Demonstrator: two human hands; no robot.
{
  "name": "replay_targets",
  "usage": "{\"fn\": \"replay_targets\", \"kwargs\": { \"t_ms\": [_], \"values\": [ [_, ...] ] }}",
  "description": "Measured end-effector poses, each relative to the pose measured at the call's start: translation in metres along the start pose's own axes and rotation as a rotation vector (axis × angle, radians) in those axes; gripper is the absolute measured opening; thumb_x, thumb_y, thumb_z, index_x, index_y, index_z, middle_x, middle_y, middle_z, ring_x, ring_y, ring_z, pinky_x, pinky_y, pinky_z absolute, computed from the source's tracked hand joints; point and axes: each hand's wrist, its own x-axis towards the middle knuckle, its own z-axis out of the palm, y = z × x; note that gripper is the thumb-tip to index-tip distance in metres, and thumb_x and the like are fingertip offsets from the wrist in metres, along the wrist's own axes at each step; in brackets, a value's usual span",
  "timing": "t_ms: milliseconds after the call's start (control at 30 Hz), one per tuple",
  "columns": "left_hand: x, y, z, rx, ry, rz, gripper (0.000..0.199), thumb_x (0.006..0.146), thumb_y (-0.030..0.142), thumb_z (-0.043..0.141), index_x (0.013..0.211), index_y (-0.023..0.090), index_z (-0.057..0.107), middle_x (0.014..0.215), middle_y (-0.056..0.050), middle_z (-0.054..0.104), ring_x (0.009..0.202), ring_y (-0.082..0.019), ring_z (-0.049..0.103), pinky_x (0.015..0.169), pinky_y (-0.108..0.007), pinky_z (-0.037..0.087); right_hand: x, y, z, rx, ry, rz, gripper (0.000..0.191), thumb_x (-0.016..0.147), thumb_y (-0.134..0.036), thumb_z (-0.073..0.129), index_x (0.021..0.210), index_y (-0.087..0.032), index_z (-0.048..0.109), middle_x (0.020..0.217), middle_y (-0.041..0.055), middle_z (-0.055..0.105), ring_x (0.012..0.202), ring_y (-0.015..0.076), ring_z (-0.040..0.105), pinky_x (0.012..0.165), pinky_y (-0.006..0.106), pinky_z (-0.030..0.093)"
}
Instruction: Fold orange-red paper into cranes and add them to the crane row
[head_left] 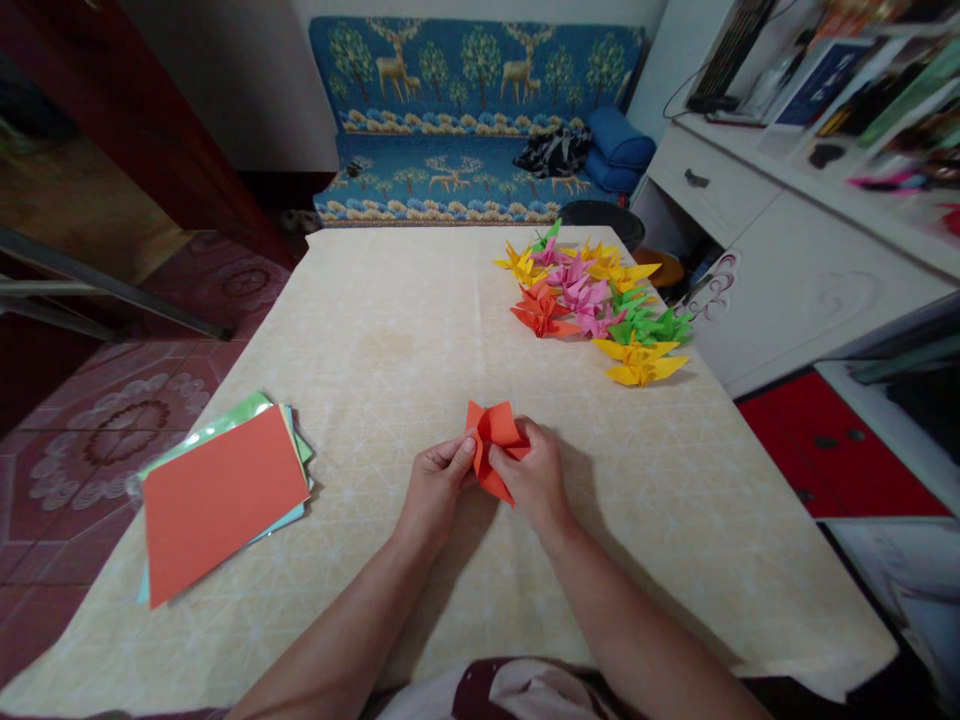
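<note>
A partly folded piece of orange-red origami paper (496,424) is held between both hands above the near middle of the table. My left hand (444,468) pinches its left edge, thumb on top. My right hand (538,468) grips its right side, with the thumb pressed into the folds and the other fingers mostly hidden behind. Flaps of the paper stand up at the top, and one corner points down toward me.
A stack of coloured paper sheets (225,500), orange-red on top, lies at the left of the cloth-covered table (390,290). Several folded paper cranes (585,290) in yellow, pink, orange and green cluster at the far right. Beyond stands a blue sofa (480,130); a white cabinet (795,260) is rightward.
</note>
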Motion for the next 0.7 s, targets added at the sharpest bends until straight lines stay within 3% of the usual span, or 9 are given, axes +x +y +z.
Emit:
{"fn": "replay_targets", "kwargs": {
  "t_ms": [267,400,700],
  "values": [
    [0.0,0.002,-0.003,-0.039,-0.003,-0.001,0.036,0.075,0.039,0.073,0.101,0.014,0.073,0.093,-0.01,0.075,0.085,-0.021,0.069,0.085,-0.036,0.052,0.001,-0.001,-0.01,0.066,-0.187,0.041,0.016,0.067,-0.02,0.062,0.083,-0.024,0.06,0.079,0.0001,0.063,0.072,0.0168,0.06,0.066,0.028,0.05],
    [0.001,-0.001,-0.003,-0.013,0.045,0.007,0.038,0.073,0.039,0.074,0.1,0.013,0.073,0.096,-0.011,0.074,0.084,-0.021,0.069,0.082,-0.034,0.053,0.002,-0.002,-0.017,0.083,-0.276,0.081,0.02,0.066,-0.015,0.06,0.084,-0.024,0.058,0.073,-0.003,0.059,0.064,0.0135,0.056,0.059,0.024,0.046],
    [0.001,-0.003,-0.003,0.031,0.094,0.037,0.036,0.073,0.035,0.074,0.101,0.013,0.073,0.094,-0.011,0.075,0.079,-0.019,0.068,0.078,-0.032,0.053,0.003,-0.005,-0.018,0.114,-0.299,0.078,0.02,0.064,-0.011,0.057,0.08,-0.023,0.056,0.069,-0.0046,0.055,0.061,0.0113,0.052,0.055,0.021,0.042]
  ]
}}
